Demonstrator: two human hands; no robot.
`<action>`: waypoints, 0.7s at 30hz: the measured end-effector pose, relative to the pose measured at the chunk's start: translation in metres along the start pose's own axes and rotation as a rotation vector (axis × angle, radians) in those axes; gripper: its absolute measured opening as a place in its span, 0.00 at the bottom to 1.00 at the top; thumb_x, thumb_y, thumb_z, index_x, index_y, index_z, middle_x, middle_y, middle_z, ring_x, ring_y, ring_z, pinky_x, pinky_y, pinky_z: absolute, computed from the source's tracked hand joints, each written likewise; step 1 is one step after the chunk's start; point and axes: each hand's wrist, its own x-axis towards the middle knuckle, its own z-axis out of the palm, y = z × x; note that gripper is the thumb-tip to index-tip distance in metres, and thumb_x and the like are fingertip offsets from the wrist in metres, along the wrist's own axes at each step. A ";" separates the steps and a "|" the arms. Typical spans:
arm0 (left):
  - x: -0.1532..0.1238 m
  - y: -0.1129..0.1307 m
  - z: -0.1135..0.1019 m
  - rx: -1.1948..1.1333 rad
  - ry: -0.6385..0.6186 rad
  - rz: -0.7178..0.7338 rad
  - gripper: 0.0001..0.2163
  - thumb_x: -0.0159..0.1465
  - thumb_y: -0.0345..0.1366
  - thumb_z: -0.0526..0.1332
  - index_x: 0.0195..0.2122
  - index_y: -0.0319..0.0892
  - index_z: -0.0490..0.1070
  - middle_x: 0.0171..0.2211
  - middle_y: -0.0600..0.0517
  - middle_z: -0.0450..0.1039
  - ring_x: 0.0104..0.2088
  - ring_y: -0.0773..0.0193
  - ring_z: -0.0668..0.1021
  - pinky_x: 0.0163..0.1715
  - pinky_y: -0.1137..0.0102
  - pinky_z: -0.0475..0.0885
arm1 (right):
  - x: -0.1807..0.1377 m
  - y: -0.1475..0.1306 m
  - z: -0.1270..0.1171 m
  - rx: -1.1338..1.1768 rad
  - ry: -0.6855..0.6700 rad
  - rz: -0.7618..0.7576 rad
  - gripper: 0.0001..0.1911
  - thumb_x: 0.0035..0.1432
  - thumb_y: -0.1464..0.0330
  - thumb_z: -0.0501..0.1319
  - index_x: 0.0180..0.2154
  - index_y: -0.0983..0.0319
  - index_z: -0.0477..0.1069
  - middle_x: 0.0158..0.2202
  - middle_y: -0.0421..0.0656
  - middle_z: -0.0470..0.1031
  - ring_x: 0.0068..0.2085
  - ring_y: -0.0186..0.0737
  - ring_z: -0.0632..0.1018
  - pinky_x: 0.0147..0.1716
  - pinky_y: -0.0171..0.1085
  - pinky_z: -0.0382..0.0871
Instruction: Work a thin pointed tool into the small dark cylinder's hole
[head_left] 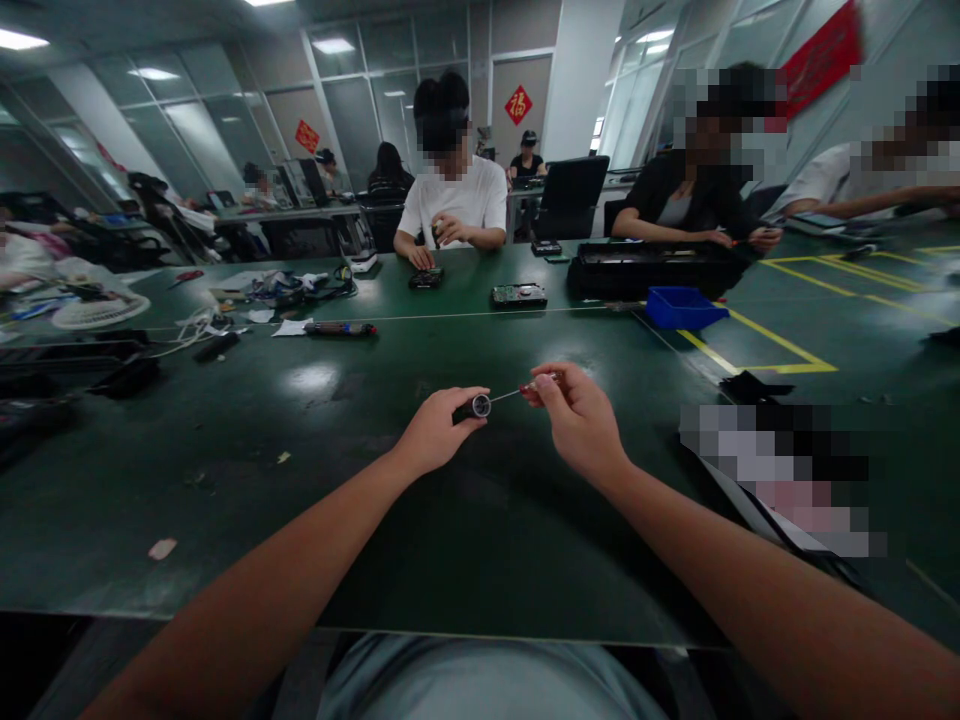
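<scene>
My left hand (433,432) is closed around a short black cylinder with a silver-rimmed round end, which looks like a flashlight (480,406). That end faces right and toward me. In my right hand (586,422), thumb and fingers pinch the reddish handle of a thin screwdriver (507,396). Its metal shaft points left, and the tip reaches the rim of the flashlight; whether it touches a screw is too small to tell. Both hands are held above the green table (480,540), roughly in the middle of the view.
Farther back lie a hard drive (519,295), a blue bin (684,308) and an electric screwdriver (341,328). Cables and parts (289,288) are heaped at left. Papers (780,490) lie to the right. A person in a white shirt (454,205) works opposite; others sit at right.
</scene>
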 end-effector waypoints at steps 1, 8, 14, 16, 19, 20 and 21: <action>0.000 0.000 0.000 0.002 0.000 0.003 0.18 0.63 0.32 0.65 0.56 0.46 0.72 0.51 0.49 0.76 0.53 0.55 0.75 0.57 0.57 0.66 | 0.000 -0.001 -0.001 -0.015 -0.007 -0.002 0.13 0.66 0.58 0.57 0.43 0.60 0.71 0.36 0.45 0.80 0.37 0.41 0.81 0.39 0.42 0.74; -0.001 -0.002 0.000 0.010 0.018 0.018 0.19 0.63 0.33 0.66 0.56 0.47 0.72 0.51 0.49 0.76 0.53 0.55 0.75 0.57 0.57 0.66 | 0.000 -0.010 -0.006 -0.319 0.029 -0.017 0.21 0.61 0.52 0.62 0.23 0.58 0.66 0.20 0.38 0.71 0.21 0.34 0.69 0.23 0.36 0.58; -0.001 -0.002 0.000 0.033 0.013 0.028 0.18 0.63 0.34 0.66 0.55 0.47 0.73 0.50 0.49 0.77 0.51 0.54 0.76 0.56 0.56 0.67 | -0.001 -0.012 -0.005 -0.325 -0.002 -0.066 0.16 0.61 0.54 0.62 0.27 0.58 0.70 0.23 0.39 0.74 0.24 0.36 0.72 0.25 0.36 0.61; -0.001 -0.002 0.000 0.035 0.013 0.031 0.19 0.63 0.35 0.66 0.56 0.48 0.72 0.50 0.49 0.77 0.51 0.54 0.76 0.56 0.56 0.67 | -0.001 -0.013 -0.005 -0.321 -0.020 -0.083 0.14 0.61 0.56 0.62 0.30 0.58 0.71 0.26 0.41 0.77 0.27 0.38 0.75 0.27 0.37 0.64; -0.001 -0.002 -0.001 0.034 0.010 0.025 0.18 0.63 0.34 0.66 0.56 0.48 0.73 0.50 0.49 0.77 0.51 0.54 0.76 0.56 0.56 0.67 | -0.002 -0.013 -0.007 -0.309 -0.061 -0.140 0.09 0.61 0.60 0.61 0.34 0.58 0.73 0.31 0.42 0.79 0.32 0.41 0.78 0.33 0.40 0.69; -0.001 -0.001 -0.001 0.033 0.009 0.024 0.18 0.63 0.34 0.66 0.55 0.47 0.73 0.50 0.49 0.77 0.52 0.54 0.76 0.56 0.56 0.67 | -0.002 -0.013 -0.007 -0.311 -0.080 -0.162 0.08 0.62 0.62 0.60 0.35 0.58 0.73 0.32 0.43 0.79 0.33 0.42 0.78 0.34 0.41 0.69; -0.001 -0.001 -0.001 0.033 0.009 0.024 0.18 0.63 0.34 0.66 0.55 0.47 0.73 0.50 0.49 0.77 0.52 0.54 0.76 0.56 0.56 0.67 | -0.002 -0.013 -0.008 -0.316 -0.099 -0.176 0.07 0.62 0.64 0.59 0.35 0.58 0.73 0.33 0.43 0.79 0.34 0.42 0.78 0.35 0.41 0.69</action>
